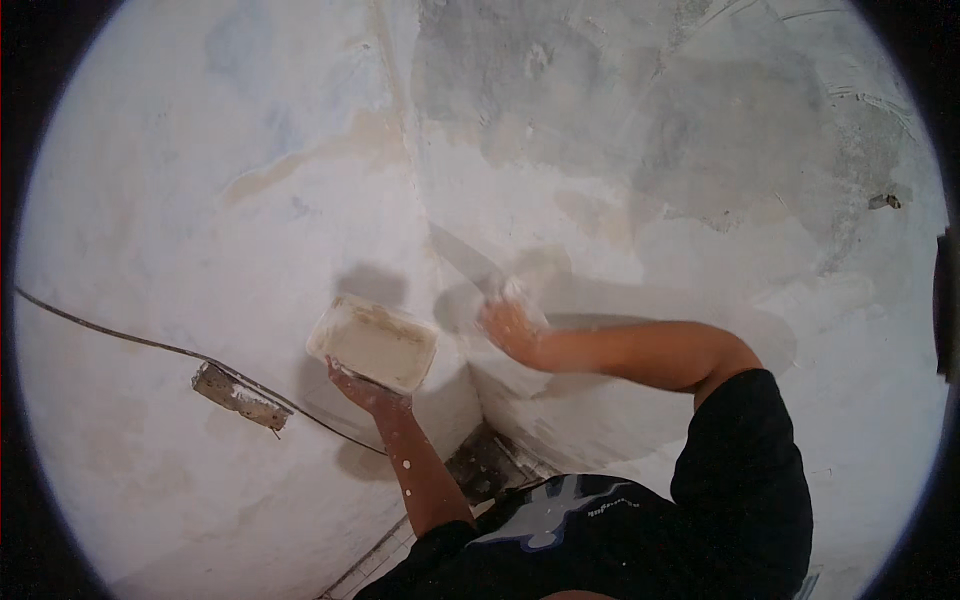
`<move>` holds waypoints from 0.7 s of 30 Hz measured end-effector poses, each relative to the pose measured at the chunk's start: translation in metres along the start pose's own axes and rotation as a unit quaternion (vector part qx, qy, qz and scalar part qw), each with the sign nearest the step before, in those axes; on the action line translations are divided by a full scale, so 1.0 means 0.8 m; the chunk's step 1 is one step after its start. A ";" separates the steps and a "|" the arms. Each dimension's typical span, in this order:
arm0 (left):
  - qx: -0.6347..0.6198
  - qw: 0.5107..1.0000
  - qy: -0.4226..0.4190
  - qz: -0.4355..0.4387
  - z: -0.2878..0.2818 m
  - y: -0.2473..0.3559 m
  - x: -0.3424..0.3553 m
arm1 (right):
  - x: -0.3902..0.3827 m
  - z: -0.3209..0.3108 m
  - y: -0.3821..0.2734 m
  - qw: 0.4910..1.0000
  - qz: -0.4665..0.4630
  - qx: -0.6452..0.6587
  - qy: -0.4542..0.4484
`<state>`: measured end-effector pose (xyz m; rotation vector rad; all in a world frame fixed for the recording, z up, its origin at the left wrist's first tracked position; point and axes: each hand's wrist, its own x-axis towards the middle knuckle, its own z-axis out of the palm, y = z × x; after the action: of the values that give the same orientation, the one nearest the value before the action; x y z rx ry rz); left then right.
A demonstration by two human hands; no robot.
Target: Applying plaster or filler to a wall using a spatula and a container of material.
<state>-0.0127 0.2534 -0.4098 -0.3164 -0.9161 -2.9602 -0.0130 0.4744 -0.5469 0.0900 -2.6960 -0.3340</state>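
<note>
My left hand (372, 390) holds a shallow off-white rectangular tub (376, 345) from below, its fingers closed on the near edge. Pale smears mark the inside of the tub, and white specks dot my left forearm. Right of the tub, my right hand (512, 328) is raised at the wall by the corner, blurred by motion. Its fingers look curled around something whitish that I cannot make out. Both hands are dusted with white. The right-hand wall (600, 235) has white, pale and grey patches where the coating differs.
A dark cable (130, 337) runs along the left wall, past a rough rectangular recess (240, 398). A small hole (885, 201) with something in it sits in the right wall. Below the corner lies a dark floor patch (485, 463), and a dark object (943, 305) stands at the right rim.
</note>
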 end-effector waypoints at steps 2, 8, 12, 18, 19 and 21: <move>-0.014 0.999 0.029 -0.007 -0.013 0.005 -0.005 | 0.014 -0.070 0.017 0.921 -0.094 -0.273 0.261; 0.077 0.991 -0.065 0.092 -0.031 -0.024 0.022 | -0.010 -0.061 0.051 0.997 -0.073 -0.023 -0.014; -0.063 0.998 -0.001 -0.021 -0.020 -0.004 0.013 | -0.017 -0.077 -0.010 0.949 -0.100 -0.241 -0.177; -0.040 0.997 0.065 0.000 -0.014 0.021 0.004 | 0.010 -0.111 0.001 0.946 -0.140 -0.290 0.021; -0.041 0.997 0.060 0.002 -0.018 0.020 0.006 | 0.024 -0.122 0.009 0.961 -0.099 -0.247 0.071; -0.036 0.999 0.036 0.006 -0.018 0.007 0.011 | 0.060 -0.139 0.041 0.961 -0.052 -0.212 0.169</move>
<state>-0.0236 0.2409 -0.4167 -0.2147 -0.7989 -2.9764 -0.0111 0.4766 -0.4211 0.1470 -2.2348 -0.8386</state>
